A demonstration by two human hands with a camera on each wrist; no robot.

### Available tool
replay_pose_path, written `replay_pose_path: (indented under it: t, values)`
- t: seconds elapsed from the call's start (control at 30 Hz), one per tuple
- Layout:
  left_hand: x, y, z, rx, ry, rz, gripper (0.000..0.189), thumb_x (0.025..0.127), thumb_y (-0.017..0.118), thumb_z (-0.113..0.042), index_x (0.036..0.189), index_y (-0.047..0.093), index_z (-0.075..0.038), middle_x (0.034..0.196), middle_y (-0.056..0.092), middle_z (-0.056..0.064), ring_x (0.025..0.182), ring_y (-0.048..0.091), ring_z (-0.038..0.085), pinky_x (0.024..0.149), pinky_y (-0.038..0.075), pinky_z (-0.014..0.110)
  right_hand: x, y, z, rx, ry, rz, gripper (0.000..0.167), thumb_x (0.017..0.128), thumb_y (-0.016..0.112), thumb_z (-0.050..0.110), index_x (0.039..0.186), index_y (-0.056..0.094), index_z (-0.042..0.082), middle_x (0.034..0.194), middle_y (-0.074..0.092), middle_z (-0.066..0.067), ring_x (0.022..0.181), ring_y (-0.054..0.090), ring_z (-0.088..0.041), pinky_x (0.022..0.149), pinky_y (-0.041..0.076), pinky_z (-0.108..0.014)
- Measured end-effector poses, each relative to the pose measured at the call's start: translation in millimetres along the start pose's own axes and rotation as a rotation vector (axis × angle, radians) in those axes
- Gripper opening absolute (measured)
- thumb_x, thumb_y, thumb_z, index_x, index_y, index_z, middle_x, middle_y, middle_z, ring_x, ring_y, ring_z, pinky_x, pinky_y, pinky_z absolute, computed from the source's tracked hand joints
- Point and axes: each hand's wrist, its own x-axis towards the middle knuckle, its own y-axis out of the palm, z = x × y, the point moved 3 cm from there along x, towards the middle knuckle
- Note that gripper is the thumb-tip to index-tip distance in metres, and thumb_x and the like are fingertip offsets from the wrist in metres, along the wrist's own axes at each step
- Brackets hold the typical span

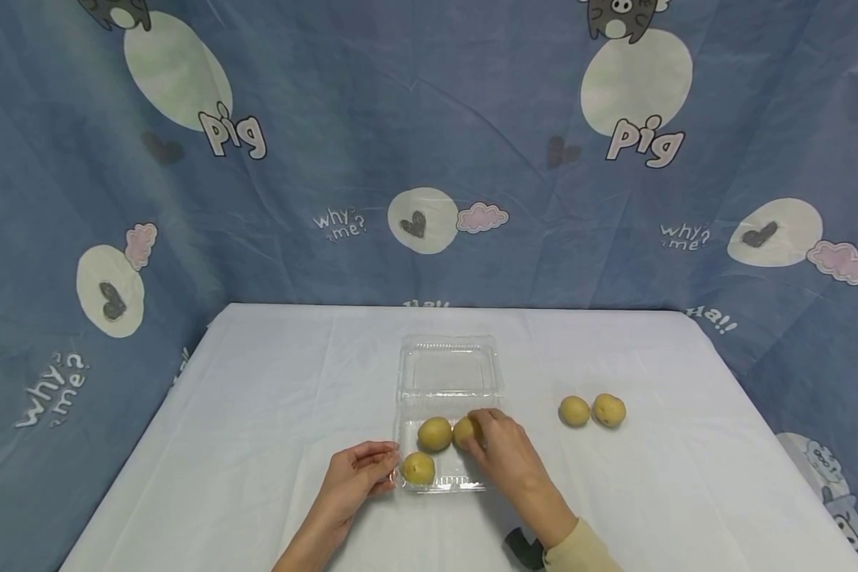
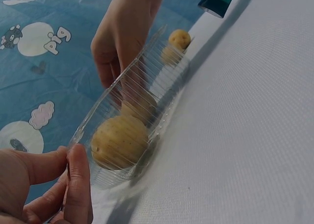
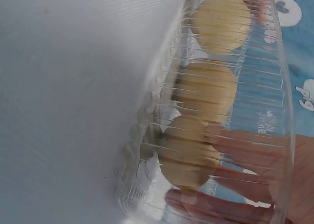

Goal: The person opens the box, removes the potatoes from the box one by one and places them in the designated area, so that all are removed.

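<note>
Low in the centre of the head view, the right hand (image 1: 506, 454) gripped a potato (image 1: 464, 433) down inside the box (image 1: 459, 482), its clear lid (image 1: 450, 368) folded back above! Over to the left, the left hand (image 1: 357, 480) pinched the box's left edge. A second potato (image 1: 434, 434) sat just beside the gripped one, a third potato (image 1: 418, 469) at lower left, and out right, two more potatoes (image 1: 609, 410) rested side by side on the white table (image 1: 314, 373).

We see the right hand (image 1: 509, 457) partly hiding one potato (image 1: 465, 433); at five o'clock, the head view cuts off the sleeve (image 1: 579, 548).
</note>
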Motion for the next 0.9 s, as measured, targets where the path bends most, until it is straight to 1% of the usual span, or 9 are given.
replay_pose_path:
  t: [0.13, 0.2, 0.33, 0.5, 0.67, 0.9]
  values:
    - [0.2, 0.7, 1.9, -0.008, -0.004, -0.003, 0.033, 0.089, 0.073, -0.01, 0.114, 0.063, 0.009, 0.094, 0.066, 0.009, 0.076, 0.062, 0.014, 0.067, 0.059, 0.026, 0.3, 1.9, 0.5, 0.023, -0.015, 0.045, 0.032, 0.083, 0.078, 0.012, 0.108, 0.06, 0.002, 0.09, 0.067, -0.01, 0.08, 0.065, -0.025, 0.068, 0.056, -0.037]
    - [-0.2, 1.0, 1.8, -0.011, -0.004, -0.001, 0.034, 0.089, 0.073, -0.01, 0.115, 0.063, 0.009, 0.094, 0.066, 0.009, 0.075, 0.062, 0.014, 0.067, 0.059, 0.026, 0.0, 3.4, 0.5, 0.034, -0.015, 0.065, 0.033, 0.084, 0.078, 0.014, 0.109, 0.058, 0.005, 0.088, 0.066, -0.008, 0.079, 0.064, -0.023, 0.066, 0.055, -0.036]
    - [-0.6, 1.1, 1.1, -0.016, 0.0, 0.004, 0.034, 0.089, 0.073, -0.01, 0.114, 0.062, 0.01, 0.094, 0.066, 0.01, 0.075, 0.062, 0.014, 0.067, 0.059, 0.026, -0.1, 5.1, 0.4, 0.046, -0.005, 0.08, 0.038, 0.084, 0.078, 0.016, 0.114, 0.057, 0.005, 0.093, 0.066, -0.009, 0.085, 0.064, -0.025, 0.071, 0.056, -0.039]
    - [0.1, 0.3, 0.2, -0.012, 0.001, 0.01, 0.033, 0.089, 0.073, -0.01, 0.114, 0.062, 0.009, 0.095, 0.066, 0.01, 0.076, 0.062, 0.014, 0.068, 0.059, 0.026, 0.3, 5.7, 0.6, 0.043, -0.005, 0.092, 0.046, 0.083, 0.078, 0.015, 0.122, 0.059, 0.001, 0.101, 0.066, -0.014, 0.09, 0.065, -0.029, 0.078, 0.056, -0.042]
    - [-0.3, 0.7, 0.1, -0.011, 0.009, 0.015, 0.035, 0.088, 0.074, -0.011, 0.114, 0.062, 0.009, 0.095, 0.066, 0.01, 0.076, 0.062, 0.014, 0.068, 0.059, 0.026, 1.3, 5.4, 1.3, 0.063, -0.004, 0.1, 0.045, 0.081, 0.08, 0.013, 0.12, 0.062, 0.001, 0.101, 0.065, -0.014, 0.088, 0.064, -0.028, 0.076, 0.056, -0.042]
    - [-1.1, 1.6, -0.3, -0.016, -0.001, 0.0, 0.034, 0.089, 0.073, -0.01, 0.115, 0.062, 0.01, 0.093, 0.066, 0.01, 0.075, 0.062, 0.014, 0.067, 0.059, 0.026, 2.1, 6.4, 0.7, 0.091, -0.02, 0.105, 0.046, 0.08, 0.081, 0.013, 0.121, 0.063, 0.002, 0.105, 0.061, -0.013, 0.091, 0.063, -0.029, 0.079, 0.056, -0.044]
